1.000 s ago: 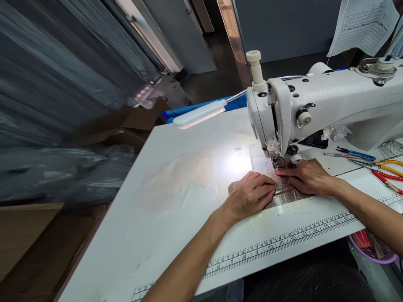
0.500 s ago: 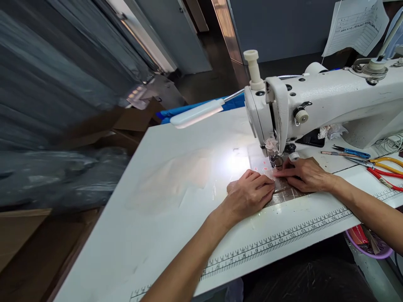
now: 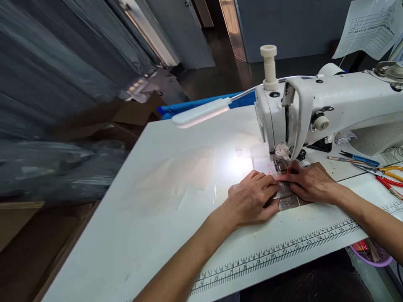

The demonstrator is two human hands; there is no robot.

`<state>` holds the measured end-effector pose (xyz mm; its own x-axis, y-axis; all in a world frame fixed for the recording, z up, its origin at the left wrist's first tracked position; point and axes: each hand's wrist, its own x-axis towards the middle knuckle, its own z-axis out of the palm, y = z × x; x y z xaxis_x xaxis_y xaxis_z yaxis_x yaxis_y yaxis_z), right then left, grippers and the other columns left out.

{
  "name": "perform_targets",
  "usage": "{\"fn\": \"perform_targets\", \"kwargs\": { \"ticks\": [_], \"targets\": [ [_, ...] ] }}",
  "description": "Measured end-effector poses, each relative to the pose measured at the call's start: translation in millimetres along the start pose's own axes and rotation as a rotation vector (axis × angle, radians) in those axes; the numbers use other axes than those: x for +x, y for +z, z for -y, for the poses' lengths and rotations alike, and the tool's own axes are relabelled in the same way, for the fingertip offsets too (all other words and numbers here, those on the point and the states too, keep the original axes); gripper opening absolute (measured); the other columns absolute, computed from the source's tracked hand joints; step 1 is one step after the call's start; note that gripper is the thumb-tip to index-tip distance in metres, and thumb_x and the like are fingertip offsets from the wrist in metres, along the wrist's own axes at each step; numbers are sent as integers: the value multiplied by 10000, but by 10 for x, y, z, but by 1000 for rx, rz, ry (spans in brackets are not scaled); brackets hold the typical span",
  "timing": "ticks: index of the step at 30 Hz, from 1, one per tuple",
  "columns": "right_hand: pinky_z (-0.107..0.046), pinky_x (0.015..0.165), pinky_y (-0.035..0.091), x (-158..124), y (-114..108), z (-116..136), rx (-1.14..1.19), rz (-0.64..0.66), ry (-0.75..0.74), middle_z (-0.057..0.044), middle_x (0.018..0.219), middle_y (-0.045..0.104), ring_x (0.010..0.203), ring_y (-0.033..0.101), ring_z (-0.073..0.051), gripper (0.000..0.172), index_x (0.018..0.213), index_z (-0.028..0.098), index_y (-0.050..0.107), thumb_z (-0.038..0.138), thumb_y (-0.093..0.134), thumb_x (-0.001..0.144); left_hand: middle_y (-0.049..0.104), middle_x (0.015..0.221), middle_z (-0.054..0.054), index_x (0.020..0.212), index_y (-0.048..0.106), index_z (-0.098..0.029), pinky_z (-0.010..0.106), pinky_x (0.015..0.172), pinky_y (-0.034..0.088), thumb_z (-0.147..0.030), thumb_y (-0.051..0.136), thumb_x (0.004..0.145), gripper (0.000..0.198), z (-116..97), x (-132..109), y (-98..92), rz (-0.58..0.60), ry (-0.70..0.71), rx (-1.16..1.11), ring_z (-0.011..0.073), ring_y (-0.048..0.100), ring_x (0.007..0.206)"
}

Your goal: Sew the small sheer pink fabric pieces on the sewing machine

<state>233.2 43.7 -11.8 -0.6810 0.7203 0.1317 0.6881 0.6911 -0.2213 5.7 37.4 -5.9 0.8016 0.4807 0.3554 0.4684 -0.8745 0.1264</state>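
Observation:
My left hand lies on the table just left of the needle area, fingers bent and thumb apart from the forefinger, at the edge of a thin sheer fabric with small pink spots. Close to the presser foot, my right hand pinches the near edge of this fabric with fingertips mostly hidden. Beneath the hands is a shiny brown plate or sheet. The white sewing machine stands over the work, and a small pale ruffled piece hangs beside its needle bar.
A lit lamp reaches over the white table. Printed rulers run along its front edge. Right of my right hand lie blue thread snips and scissors with yellow handles. A purple basket sits below the edge.
The view has shifted, so the machine sits farther right and lower. My left thumb has moved away from its forefinger, toward me. My right hand stays close by the presser foot.

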Motion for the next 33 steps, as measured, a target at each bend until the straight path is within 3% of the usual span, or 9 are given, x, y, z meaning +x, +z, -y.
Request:
{"fn": "perform_targets", "kwargs": {
  "ticks": [6,17,28,33],
  "targets": [
    [-263,556,426,32,1,23,-88,-20,19,-111,1052,613,639,510,-142,357,1272,233,647,245,448,976,701,943,91,982,685,-137,372,718,512,-255,444,912,277,-21,-13,11,25,-62,51,207,612,777],
    [-305,660,498,-26,26,7,-48,-105,-25,-119,1064,606,709,558,-161,343,1232,220,673,251,425,996,677,1038,125,1058,659,-101,393,795,524,-270,444,909,311,15,-31,46,51,-76,83,230,613,866],
    [-328,677,526,-20,28,16,-43,-80,-20,-139,1113,616,757,602,-188,357,1252,221,662,258,417,995,637,1142,161,1159,624,-73,424,814,509,-348,462,908,406,72,-30,67,29,-92,83,252,611,901],
    [-331,716,547,-36,40,10,97,-57,49,-132,1114,611,768,628,-183,385,1295,231,638,270,401,993,611,1220,147,1229,594,-110,452,874,495,-374,488,894,439,97,-24,52,67,-150,44,264,599,974]
  ]
}}
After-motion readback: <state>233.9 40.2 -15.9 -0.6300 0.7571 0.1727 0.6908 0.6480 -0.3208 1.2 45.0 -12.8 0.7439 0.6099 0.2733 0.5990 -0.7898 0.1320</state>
